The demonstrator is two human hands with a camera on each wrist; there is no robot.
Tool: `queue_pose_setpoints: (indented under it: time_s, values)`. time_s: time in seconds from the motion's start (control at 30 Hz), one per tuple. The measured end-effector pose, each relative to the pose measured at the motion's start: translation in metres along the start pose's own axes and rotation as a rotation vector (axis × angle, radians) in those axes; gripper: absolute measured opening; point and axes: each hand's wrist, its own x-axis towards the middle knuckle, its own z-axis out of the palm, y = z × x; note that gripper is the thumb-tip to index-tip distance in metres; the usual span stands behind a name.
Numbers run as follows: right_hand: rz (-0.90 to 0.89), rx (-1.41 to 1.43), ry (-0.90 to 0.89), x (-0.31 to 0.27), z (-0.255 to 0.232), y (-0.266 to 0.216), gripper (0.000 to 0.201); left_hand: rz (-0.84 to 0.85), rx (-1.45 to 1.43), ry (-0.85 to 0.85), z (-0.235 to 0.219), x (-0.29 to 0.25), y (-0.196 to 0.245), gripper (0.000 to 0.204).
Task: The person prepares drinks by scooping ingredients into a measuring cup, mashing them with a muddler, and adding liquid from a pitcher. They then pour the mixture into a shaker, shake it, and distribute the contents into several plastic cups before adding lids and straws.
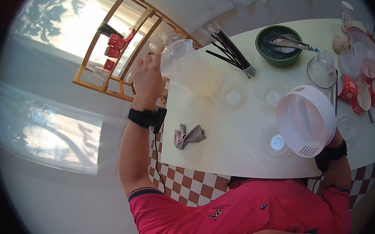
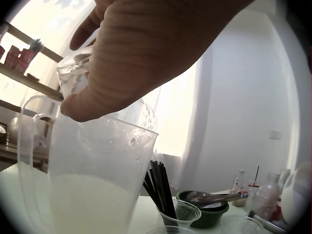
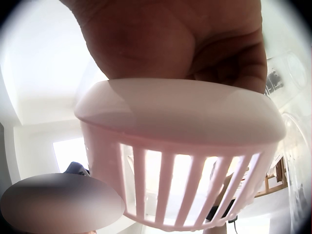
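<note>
My left hand [image 1: 148, 78] is at the mouth of a translucent pitcher [image 1: 195, 71], which holds pale cloudy liquid and stands at the table's left. In the left wrist view this hand [image 2: 146, 53] grips a clear vessel [image 2: 73, 70] at the top of the pitcher [image 2: 92, 200]; how far the vessel reaches inside is unclear. Raised over the table's right side is a whitish round plastic piece with slots [image 1: 286, 121]. My right hand [image 3: 170, 44] holds that slotted piece [image 3: 180, 114] by its edge, fingers curled and partly hidden. In the head view the piece covers most of that hand.
Clear lids or bowls [image 1: 268, 88] lie mid-table, beside a cup of black straws [image 1: 249, 71]. Farther back stands a green bowl [image 1: 280, 62] with metal utensils. A grey cloth [image 1: 189, 136] lies front left. Red paper cups [image 1: 360, 98] and clear containers crowd the right.
</note>
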Motion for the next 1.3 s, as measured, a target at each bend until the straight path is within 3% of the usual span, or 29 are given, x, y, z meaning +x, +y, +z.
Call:
queue_pose_setpoints:
  time_s: [0.5,0.6,1.3]
  values:
    - [-0.001,-0.006,-0.011,-0.0029,-0.0022,0.0002,0.046,-0.007,-0.02,0.023,-0.0008,-0.0023,0.0026,0.06]
    - [-0.004,-0.007,-0.015,-0.0037,-0.0021,-0.0001,0.046,-0.061,-0.007,-0.079,-0.0016,-0.0013,0.0027,0.069]
    - [-0.007,-0.022,-0.01,-0.005,-0.003,0.0021,0.044,-0.073,-0.028,-0.049,0.0017,-0.003,0.0034,0.066]
